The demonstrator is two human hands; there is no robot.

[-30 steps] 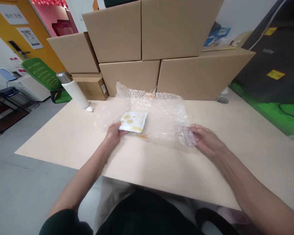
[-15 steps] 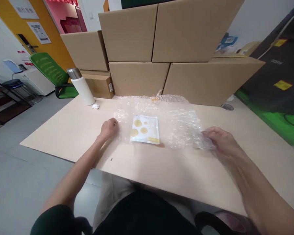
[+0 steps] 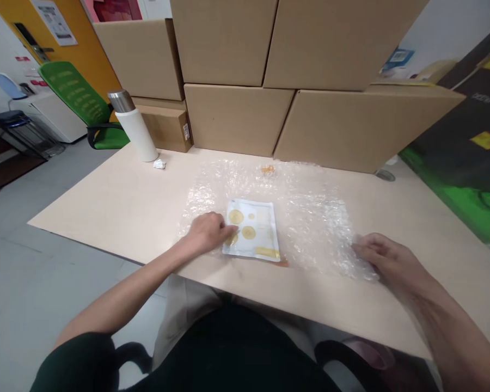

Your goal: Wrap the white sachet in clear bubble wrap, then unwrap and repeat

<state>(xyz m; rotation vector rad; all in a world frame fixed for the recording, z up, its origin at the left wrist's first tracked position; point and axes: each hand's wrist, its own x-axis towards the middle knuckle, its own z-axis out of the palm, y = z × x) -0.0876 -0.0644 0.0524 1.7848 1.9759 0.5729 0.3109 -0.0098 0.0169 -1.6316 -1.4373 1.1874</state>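
A white flat packet (image 3: 263, 228) with yellow circles rests on a sheet of clear bubble wrap (image 3: 314, 218) spread over the table. At the packet's left edge is my left hand (image 3: 208, 231), its fingers curled and its thumb lying over the packet's printed face; the fingertips are hidden. Farther right, my right hand (image 3: 386, 258) pinches the bubble wrap's near right corner between thumb and fingers. An orange piece (image 3: 268, 170) shows at the wrap's far edge, and an orange-brown strip (image 3: 283, 263) peeks out under the packet's lower right corner.
Stacked cardboard boxes (image 3: 237, 120) line the table's back. A white bottle with a steel cap (image 3: 139, 133) stands back left, beside a crumpled white scrap (image 3: 159, 164). A green chair (image 3: 75, 100) is beyond the left edge. The table's front edge runs close to my body.
My left hand has moved right, from the wrap's left edge onto the packet. My right hand still holds the wrap's right corner. The view has tilted down.
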